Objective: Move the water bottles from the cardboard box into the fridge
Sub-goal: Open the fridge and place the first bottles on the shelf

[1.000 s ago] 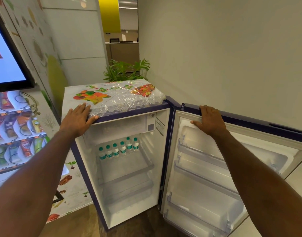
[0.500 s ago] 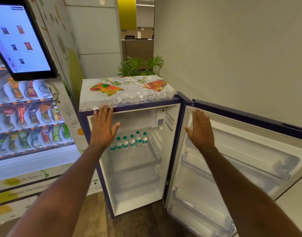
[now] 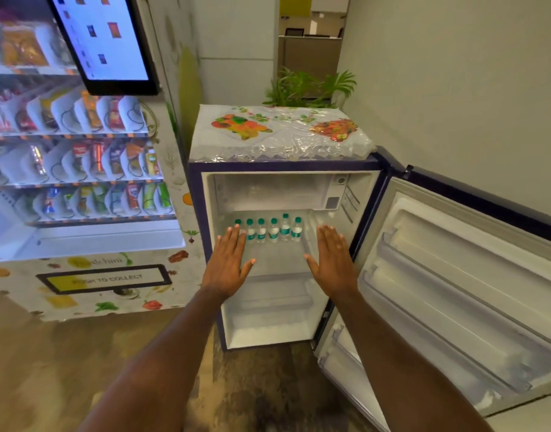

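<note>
Both hands, left (image 3: 227,265) and right (image 3: 334,262), are flat, released and holding nothing before the open fridge (image 3: 286,165). 6 water bottles (image 3: 269,230) stand inside it. The cardboard box is unseen; likely next step is fetching more.

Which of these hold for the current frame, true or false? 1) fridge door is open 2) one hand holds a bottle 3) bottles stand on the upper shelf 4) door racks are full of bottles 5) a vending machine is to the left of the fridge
1) The fridge door is open. True.
2) One hand holds a bottle. False: the left hand and the right hand are both flat, fingers straight, holding nothing.
3) The water bottles stand in a row on the upper shelf. True.
4) The door racks are full of bottles. False: no bottles show in the door racks.
5) A vending machine stands left of the fridge. True.
</note>
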Demonstrator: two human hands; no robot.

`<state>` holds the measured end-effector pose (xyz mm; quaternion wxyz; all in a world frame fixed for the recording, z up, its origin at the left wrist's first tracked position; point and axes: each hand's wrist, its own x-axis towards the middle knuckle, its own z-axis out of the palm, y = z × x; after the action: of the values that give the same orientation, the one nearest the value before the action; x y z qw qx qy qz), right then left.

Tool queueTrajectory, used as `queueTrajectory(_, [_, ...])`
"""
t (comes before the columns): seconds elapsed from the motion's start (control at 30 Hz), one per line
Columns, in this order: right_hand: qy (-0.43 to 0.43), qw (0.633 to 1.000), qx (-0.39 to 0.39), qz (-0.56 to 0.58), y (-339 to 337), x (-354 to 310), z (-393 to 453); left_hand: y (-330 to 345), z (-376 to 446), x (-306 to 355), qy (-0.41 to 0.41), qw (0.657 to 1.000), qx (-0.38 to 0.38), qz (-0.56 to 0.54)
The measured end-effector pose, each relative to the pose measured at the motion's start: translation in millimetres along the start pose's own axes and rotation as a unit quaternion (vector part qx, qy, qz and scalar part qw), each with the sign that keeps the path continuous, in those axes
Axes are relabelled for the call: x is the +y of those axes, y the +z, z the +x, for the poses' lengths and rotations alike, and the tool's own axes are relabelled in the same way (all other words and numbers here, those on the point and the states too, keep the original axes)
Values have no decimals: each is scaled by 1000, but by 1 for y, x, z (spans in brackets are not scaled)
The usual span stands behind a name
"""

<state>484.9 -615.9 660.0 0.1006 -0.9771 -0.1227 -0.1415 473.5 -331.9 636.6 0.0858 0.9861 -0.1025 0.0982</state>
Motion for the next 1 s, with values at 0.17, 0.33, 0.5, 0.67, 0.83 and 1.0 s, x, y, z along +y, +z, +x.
queueTrajectory(0.17, [-28,998,-47,0,41,-21,18,31,3,-13,34,997,-65,34])
queueTrajectory(0.33, [-32,995,-92,16,86,-35,42,63,26,-28,27,995,-100,-3])
queueTrajectory(0.5, [-23,989,-135,46,138,-39,71,99,48,-32,-18,990,-110,-91])
queueTrajectory(0.67, [-40,987,-137,80,208,-29,101,159,61,-43,-58,986,-125,-98])
queueTrajectory(0.83, [-63,985,-131,98,282,-15,123,224,74,-51,-104,983,-102,-109])
queueTrajectory(1.0, [-75,983,-125,107,345,-4,150,279,96,-63,-134,983,-91,-89])
